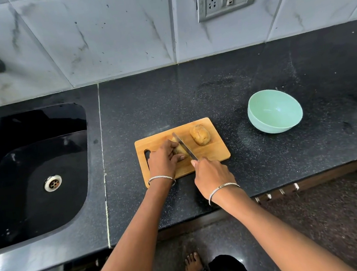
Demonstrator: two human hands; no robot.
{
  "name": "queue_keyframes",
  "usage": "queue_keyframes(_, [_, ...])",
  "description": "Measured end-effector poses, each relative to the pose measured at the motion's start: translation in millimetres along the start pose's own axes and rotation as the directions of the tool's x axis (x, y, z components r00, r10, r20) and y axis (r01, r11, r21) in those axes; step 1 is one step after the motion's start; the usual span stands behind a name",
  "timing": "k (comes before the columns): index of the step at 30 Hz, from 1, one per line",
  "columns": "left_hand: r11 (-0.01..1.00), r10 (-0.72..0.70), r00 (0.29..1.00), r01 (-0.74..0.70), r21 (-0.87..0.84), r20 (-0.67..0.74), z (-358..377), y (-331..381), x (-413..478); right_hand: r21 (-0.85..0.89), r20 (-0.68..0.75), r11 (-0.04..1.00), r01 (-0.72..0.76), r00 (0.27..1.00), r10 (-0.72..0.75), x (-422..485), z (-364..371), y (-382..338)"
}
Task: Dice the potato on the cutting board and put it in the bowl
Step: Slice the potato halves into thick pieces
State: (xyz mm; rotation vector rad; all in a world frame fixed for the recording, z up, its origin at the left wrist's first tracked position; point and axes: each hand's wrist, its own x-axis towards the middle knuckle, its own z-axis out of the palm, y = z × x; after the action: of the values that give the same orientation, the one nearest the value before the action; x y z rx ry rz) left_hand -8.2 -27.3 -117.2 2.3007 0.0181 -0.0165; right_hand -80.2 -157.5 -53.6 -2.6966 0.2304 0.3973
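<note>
Potato half (pixel 180 151) mostly under left hand (pixel 164 162), knife (pixel 184 144) handle inside right hand (pixel 213 174).

Bare hands and forearms, a silver bangle on each wrist, one bare foot.
The left hand (pixel 164 162) and right hand (pixel 213 174) are ungloved, the forearms unsleeved. The left bangle (pixel 161 178), slim and silver, sits at the near edge of the cutting board (pixel 217 151). The right bangle (pixel 222 187), also silver with a small ornament on top, lies just nearer than that edge. Well nearer than the board, a bare foot (pixel 193 265) shows beside a dark garment (pixel 226 270) with a pale woven pattern.
</note>
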Motion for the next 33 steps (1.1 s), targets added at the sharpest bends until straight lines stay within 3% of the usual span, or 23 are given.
queue_keyframes(20, [0.999,0.035,0.997,-0.033,0.037,-0.069,10.0,-11.7,2.5,-0.037,-0.016,0.999,-0.023,1.000,0.022,32.5,33.3,-17.0])
queue_keyframes(33, [0.980,-0.016,0.999,0.006,-0.201,-0.051,-3.0,0.6,-5.0,0.025,-0.019,0.999,-0.033,0.999,0.033,-1.5,18.9,3.7])
